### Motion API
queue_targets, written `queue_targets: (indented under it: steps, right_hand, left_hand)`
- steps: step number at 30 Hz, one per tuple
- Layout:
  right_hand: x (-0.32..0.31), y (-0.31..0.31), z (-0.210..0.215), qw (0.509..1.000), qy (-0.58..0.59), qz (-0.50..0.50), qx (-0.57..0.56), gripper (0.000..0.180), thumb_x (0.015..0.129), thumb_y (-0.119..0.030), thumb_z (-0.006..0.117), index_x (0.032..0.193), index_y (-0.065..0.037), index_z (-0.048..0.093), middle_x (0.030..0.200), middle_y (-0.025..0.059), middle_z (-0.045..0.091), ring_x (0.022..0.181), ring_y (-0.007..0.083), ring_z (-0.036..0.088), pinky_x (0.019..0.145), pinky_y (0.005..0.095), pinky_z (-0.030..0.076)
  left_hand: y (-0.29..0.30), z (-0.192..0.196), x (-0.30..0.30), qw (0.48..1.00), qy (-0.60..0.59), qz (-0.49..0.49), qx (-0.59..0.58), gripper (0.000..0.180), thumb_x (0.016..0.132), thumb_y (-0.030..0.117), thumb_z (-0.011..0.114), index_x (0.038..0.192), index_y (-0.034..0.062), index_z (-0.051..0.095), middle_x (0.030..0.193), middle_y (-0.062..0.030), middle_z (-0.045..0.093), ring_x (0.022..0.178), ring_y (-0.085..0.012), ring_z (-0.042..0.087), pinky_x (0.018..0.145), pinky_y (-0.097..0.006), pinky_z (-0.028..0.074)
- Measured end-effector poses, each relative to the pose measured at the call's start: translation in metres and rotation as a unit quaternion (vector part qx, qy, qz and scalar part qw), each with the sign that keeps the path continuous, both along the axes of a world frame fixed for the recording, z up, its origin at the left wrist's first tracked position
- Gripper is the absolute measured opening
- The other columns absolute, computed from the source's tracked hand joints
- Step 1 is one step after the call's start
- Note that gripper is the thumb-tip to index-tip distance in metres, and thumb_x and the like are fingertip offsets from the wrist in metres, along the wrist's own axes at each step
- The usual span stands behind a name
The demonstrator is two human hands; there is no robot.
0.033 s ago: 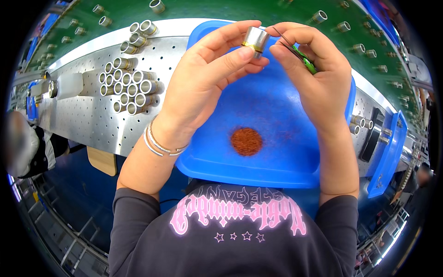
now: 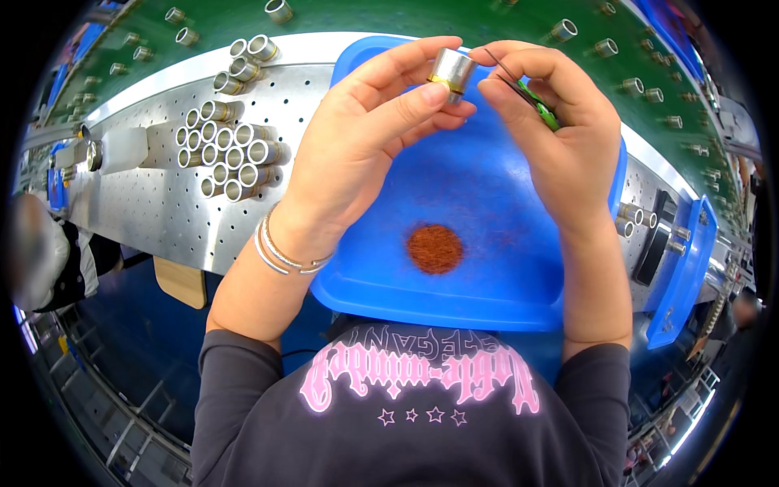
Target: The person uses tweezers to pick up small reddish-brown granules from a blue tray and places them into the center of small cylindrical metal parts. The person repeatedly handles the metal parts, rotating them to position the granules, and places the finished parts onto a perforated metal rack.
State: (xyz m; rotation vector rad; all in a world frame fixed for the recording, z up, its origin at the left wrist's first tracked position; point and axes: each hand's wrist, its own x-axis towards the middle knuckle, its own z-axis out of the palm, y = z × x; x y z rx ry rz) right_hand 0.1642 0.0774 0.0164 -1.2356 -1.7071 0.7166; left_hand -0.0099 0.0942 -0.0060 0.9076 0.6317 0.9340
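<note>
Head view: fisheye bending curves every straight edge toward the rim, and the outer corners are black. The left hand (image 2: pixel 357 138) holds a short metal cylinder (image 2: pixel 451 71) with a brass-coloured band; thumb and forefinger are closed narrowly on its sides, and its lower end is hidden behind the thumb tip. The right hand (image 2: pixel 560 130) is closed on a thin green-handled tool (image 2: pixel 537 104); most of the handle is covered by the fingers (image 2: pixel 519 57), and its dark thin tip reaches toward the cylinder, contact not discernible. The cylinder sits between both hands, above the far part of a blue plastic tray (image 2: pixel 487 203). A small pile of reddish-brown powder (image 2: pixel 435 248) lies on the tray floor, well below the hands. A stack of similar metal cylinders (image 2: pixel 231 154) lies on the perforated metal bench (image 2: pixel 146 211) to the left. Objects at the left rim are too blurred to identify.
</note>
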Motion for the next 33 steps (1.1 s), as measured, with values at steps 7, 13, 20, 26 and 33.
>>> queue_targets:
  steps: [7, 13, 20, 26, 33]
  right_hand:
    - [0.0028, 0.0003, 0.0013, 1.0, 0.011, -0.006, -0.014, 0.009, 0.082, 0.003, 0.058, 0.091, 0.003, 0.056, 0.098, 0.0115, 0.063, 0.089, 0.0114, 0.058, 0.08, 0.0218, 0.045]
    - [0.0027, -0.0006, 0.0007, 1.0, -0.016, -0.006, -0.007, 0.01, 0.081, 0.005, 0.059, 0.091, 0.003, 0.057, 0.098, 0.0121, 0.063, 0.089, 0.0118, 0.059, 0.079, 0.0218, 0.047]
    - [0.0004, -0.0006, 0.0005, 1.0, -0.025, -0.006, 0.014, 0.011, 0.08, 0.006, 0.06, 0.09, 0.003, 0.057, 0.097, 0.0118, 0.063, 0.09, 0.0129, 0.06, 0.079, 0.0223, 0.047]
    - [0.0019, -0.0015, 0.0004, 1.0, -0.014, -0.002, 0.007, 0.012, 0.079, 0.006, 0.06, 0.09, 0.003, 0.057, 0.096, 0.0107, 0.064, 0.088, 0.0129, 0.061, 0.078, 0.0225, 0.047]
    - [0.0001, -0.0031, 0.0028, 0.999, -0.03, -0.012, 0.015, 0.013, 0.078, 0.005, 0.062, 0.091, 0.002, 0.059, 0.092, 0.0077, 0.064, 0.083, 0.0101, 0.06, 0.075, 0.0207, 0.047]
  left_hand:
    - [0.0004, 0.0006, -0.0017, 0.997, -0.053, -0.01, -0.045, 0.045, 0.088, 0.013, 0.053, 0.129, 0.0005, 0.04, 0.108, -0.0118, 0.06, 0.092, -0.0179, 0.062, 0.085, -0.028, 0.049]
    - [-0.0007, -0.0018, 0.0017, 1.0, 0.001, 0.006, 0.015, 0.051, 0.082, 0.007, 0.061, 0.128, 0.0017, 0.042, 0.107, -0.0099, 0.061, 0.09, -0.0149, 0.062, 0.082, -0.026, 0.048]
    - [-0.0009, 0.0005, 0.0003, 1.0, 0.02, 0.01, 0.013, 0.051, 0.081, 0.007, 0.063, 0.127, 0.0007, 0.043, 0.104, -0.009, 0.062, 0.086, -0.0132, 0.062, 0.081, -0.025, 0.048]
    - [-0.0026, 0.0027, 0.0028, 0.999, 0.038, 0.013, 0.018, 0.048, 0.083, 0.009, 0.061, 0.126, -0.0018, 0.044, 0.098, -0.0082, 0.063, 0.084, -0.0129, 0.063, 0.079, -0.025, 0.048]
    - [-0.0039, 0.0009, 0.0034, 0.998, 0.047, 0.011, 0.047, 0.042, 0.087, 0.013, 0.056, 0.124, -0.0034, 0.047, 0.097, -0.0077, 0.063, 0.083, -0.0127, 0.063, 0.076, -0.024, 0.05]
